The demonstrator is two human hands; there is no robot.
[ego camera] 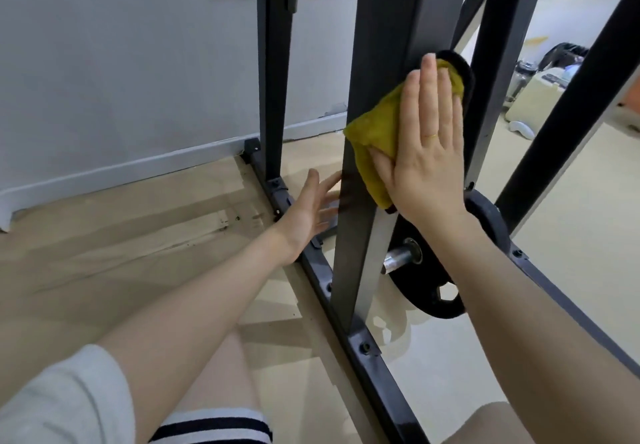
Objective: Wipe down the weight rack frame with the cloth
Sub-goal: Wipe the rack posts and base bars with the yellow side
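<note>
The dark grey weight rack frame [384, 48] rises in front of me, its nearest upright running from top centre down to a base rail. My right hand [427, 145] lies flat, fingers up, pressing a yellow-green cloth [375, 132] against the right face of that upright. My left hand [311, 208] is open with fingers apart, just left of the same upright and lower down; its fingertips reach behind the post's edge, holding nothing.
A black weight plate [433, 291] on a chrome peg [396, 260] sits low behind the upright. The base rail [377, 357] runs diagonally across the floor. A grey wall with skirting [121, 166] stands at left. Bags and clutter [540, 90] lie at far right.
</note>
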